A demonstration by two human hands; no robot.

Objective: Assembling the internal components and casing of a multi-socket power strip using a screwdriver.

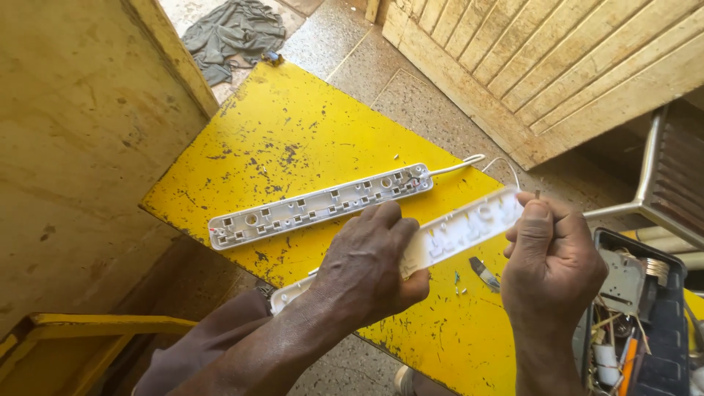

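My left hand (367, 264) is wrapped round the middle of the white strip cover (455, 231), gripping it and holding it just above the table's (293, 125) near edge, its right end up by my right hand (546, 257). The right hand is clenched, thumb and fingers pinching something small and thin whose tip just shows above the thumb; I cannot tell what it is. The strip base (319, 205) lies flat on the table, inner side up, running from near the left corner towards the far right edge, with its white cord (458, 166) trailing off that edge. It is apart from the cover I hold.

To do this well I judge the cover should be kept steady and level in the left hand, so the right can work at its end without the piece twisting. A firm pinch matters too, since a small part dropped here would be hard to find on the speckled floor (418, 103). A small dark bit (484, 273) lies on the table just below the cover, and an open toolbox (645, 315) of parts sits at my right, within reach
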